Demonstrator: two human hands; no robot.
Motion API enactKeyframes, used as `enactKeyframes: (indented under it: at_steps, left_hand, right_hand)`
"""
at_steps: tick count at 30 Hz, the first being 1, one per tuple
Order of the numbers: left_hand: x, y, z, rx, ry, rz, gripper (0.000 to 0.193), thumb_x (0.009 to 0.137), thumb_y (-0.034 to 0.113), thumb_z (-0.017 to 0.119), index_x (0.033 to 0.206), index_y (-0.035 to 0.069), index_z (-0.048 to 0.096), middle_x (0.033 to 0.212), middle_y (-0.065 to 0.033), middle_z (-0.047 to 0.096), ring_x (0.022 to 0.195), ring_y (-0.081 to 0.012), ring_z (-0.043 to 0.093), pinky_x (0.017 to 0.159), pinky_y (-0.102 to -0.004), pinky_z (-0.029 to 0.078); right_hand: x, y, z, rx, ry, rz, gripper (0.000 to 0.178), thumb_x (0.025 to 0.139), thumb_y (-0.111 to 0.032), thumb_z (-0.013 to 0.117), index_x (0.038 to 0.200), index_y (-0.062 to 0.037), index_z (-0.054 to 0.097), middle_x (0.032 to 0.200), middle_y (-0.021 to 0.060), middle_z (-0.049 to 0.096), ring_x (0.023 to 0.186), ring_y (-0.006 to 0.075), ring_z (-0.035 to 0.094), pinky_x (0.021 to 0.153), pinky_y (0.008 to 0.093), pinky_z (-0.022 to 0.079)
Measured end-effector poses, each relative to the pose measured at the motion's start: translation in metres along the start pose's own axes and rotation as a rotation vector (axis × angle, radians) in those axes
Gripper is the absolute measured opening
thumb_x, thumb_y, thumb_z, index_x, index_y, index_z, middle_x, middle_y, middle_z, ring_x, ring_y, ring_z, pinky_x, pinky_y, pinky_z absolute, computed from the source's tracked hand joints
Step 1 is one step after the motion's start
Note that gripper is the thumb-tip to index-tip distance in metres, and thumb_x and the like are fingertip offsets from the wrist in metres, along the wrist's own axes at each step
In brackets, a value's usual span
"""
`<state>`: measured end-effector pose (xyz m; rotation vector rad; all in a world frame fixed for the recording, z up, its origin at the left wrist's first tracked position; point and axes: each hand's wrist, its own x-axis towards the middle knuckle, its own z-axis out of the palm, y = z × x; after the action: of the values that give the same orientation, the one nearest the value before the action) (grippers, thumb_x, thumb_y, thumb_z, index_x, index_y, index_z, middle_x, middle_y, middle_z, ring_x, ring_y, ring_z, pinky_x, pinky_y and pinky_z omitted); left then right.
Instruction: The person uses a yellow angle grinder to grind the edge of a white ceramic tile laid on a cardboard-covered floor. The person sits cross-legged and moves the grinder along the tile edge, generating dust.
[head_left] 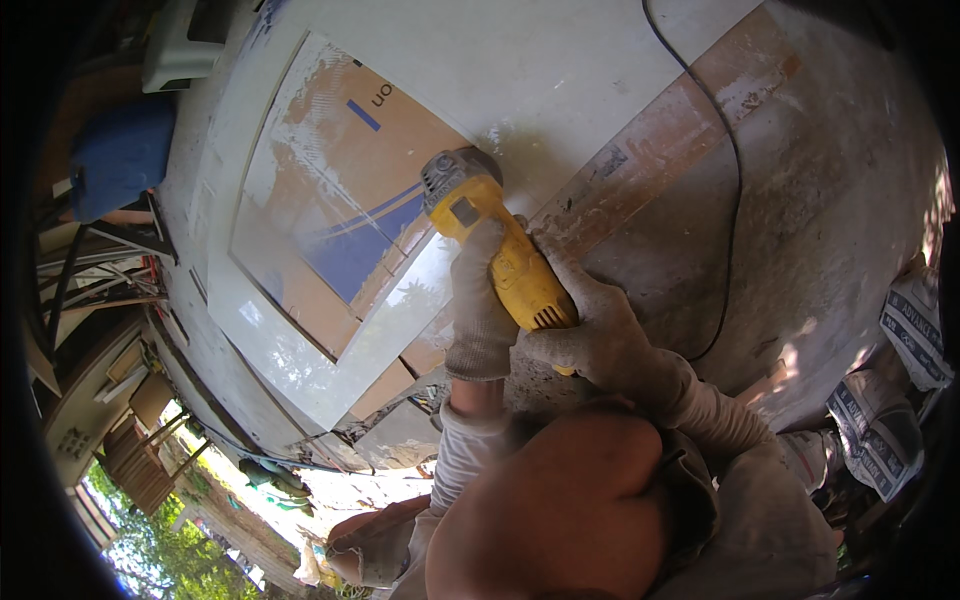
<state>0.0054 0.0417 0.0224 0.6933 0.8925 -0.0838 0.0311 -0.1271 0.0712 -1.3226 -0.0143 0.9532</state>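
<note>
A yellow angle grinder (512, 270) with a grey head is held by both my hands, its head resting at or just above the edge of a large white flat panel (285, 362). My left hand (477, 315), in a dusty knit glove, grips the tool's body close behind the head. My right hand (603, 325), also gloved, wraps around the rear end of the body. The disc is mostly hidden under the head. Through a rectangular opening in the panel, printed cardboard (345, 215) shows, dusted with white powder.
A dark power cord (738, 190) curves across the concrete floor (800, 220) on the right. Alongside the panel lies a dusty cardboard strip (655, 150). Printed sacks (875, 430) sit at far right. A blue plastic chair (122, 158) and wooden furniture (140, 455) stand at left.
</note>
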Motion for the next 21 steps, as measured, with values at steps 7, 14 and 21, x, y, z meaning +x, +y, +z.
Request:
enactKeyframes:
  at_steps: [7, 14, 21]
  left_hand:
    - [-0.001, 0.0005, -0.0006, 0.004, 0.007, -0.01, 0.054, 0.096, 0.034, 0.08, 0.132, -0.001, 0.059, 0.111, -0.0132, 0.071, 0.097, -0.0225, 0.074, 0.088, -0.0368, 0.066]
    - [-0.0032, 0.0015, 0.0007, -0.013, -0.025, 0.005, 0.053, 0.095, 0.033, 0.08, 0.13, -0.001, 0.059, 0.111, -0.013, 0.071, 0.097, -0.0223, 0.074, 0.088, -0.0366, 0.066]
    - [-0.0019, 0.0001, 0.0011, 0.007, 0.014, -0.002, 0.053, 0.095, 0.034, 0.081, 0.131, 0.0, 0.06, 0.111, -0.0123, 0.072, 0.097, -0.0218, 0.074, 0.087, -0.0363, 0.066]
  right_hand:
    - [0.0013, 0.0013, 0.0003, 0.007, -0.016, 0.016, 0.099, 0.088, -0.012, 0.082, 0.167, 0.0087, 0.026, 0.147, 0.0232, 0.061, 0.133, 0.0223, 0.06, 0.111, 0.0356, 0.05]
    - [0.0002, 0.0004, -0.0011, -0.04, -0.01, -0.045, 0.098, 0.088, -0.012, 0.083, 0.166, 0.0094, 0.027, 0.148, 0.0264, 0.06, 0.137, 0.0249, 0.059, 0.113, 0.0375, 0.049]
    - [0.0009, 0.0049, 0.0005, -0.021, 0.005, -0.033, 0.098, 0.088, -0.011, 0.083, 0.166, 0.0077, 0.028, 0.148, 0.0258, 0.06, 0.137, 0.0253, 0.059, 0.113, 0.0373, 0.049]
